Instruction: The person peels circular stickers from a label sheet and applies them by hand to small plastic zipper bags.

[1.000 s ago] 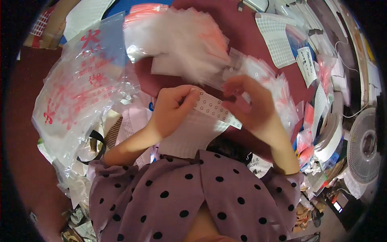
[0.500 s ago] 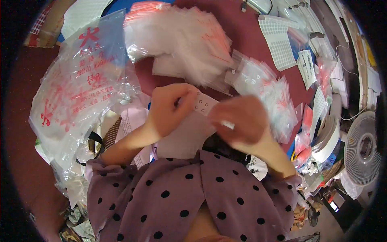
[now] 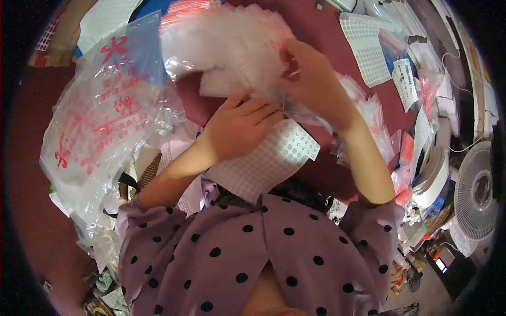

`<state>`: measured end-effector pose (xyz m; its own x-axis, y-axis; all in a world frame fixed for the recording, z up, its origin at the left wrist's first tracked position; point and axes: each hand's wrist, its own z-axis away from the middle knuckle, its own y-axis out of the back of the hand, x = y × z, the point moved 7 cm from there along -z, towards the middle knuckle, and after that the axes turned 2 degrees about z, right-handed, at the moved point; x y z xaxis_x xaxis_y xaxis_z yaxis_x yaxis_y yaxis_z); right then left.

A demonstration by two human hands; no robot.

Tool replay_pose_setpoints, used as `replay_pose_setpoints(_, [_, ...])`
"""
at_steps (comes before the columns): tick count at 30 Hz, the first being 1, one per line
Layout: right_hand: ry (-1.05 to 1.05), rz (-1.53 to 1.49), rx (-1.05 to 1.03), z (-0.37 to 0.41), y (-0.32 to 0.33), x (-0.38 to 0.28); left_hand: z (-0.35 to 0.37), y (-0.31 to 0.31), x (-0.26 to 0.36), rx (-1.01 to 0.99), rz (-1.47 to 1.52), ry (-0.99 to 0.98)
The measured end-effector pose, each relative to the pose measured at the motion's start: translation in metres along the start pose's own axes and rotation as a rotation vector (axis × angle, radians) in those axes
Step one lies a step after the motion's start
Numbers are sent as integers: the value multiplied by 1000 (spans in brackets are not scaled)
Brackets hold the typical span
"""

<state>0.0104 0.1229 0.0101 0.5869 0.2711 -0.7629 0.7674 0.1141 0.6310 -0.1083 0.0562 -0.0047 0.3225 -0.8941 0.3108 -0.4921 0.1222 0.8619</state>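
Note:
My left hand (image 3: 242,125) lies over a sheet of small round stickers (image 3: 253,171), several marked with a "G". Its fingers point to the right, and the sheet hangs from under the palm toward my lap; the thumb's grip is hidden. My right hand (image 3: 316,87) reaches over the right side of a heap of clear zip bags (image 3: 226,50) with red-orange edges. Its fingers are apart and curve toward the bags, slightly blurred. I see no bag pinched between them.
More zip bags (image 3: 371,124) lie to the right. A big clear plastic bag with red print (image 3: 110,105) spreads over the left side. Another sticker sheet (image 3: 369,52) and a roll of white material (image 3: 432,171) are at the right, with a fan (image 3: 477,184) beyond.
My right hand has moved up and away from the sticker sheet to the bag heap. My left hand has shifted slightly right, and the sheet now shows more of its round stickers.

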Motion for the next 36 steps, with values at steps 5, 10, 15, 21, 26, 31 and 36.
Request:
replay_pose_setpoints(5, [23, 438, 19, 0, -4, -8, -2, 1, -3, 33, 103, 1])
replay_pose_setpoints(10, [-127, 685, -50, 4, 22, 3, -2, -3, -2, 35, 56, 32])
replay_pose_setpoints(15, [-73, 310, -93, 5, -2, 9, -1, -9, 2, -17, 17, -13])
replay_pose_setpoints(21, [65, 853, 70, 6, 23, -9, 0, -3, -4, 7, 33, 81])
replay_pose_setpoints(26, [49, 641, -24, 1, 0, 3, -3, 2, -1, -10, 59, 44])
replay_pose_setpoints(31, [-116, 909, -88, 5, 22, 7, 0, 25, 3, 75, 385, 251])
replay_pose_setpoints(36, [-209, -136, -107, 50, 16, -43, 7, 13, -14, 85, 946, 726])
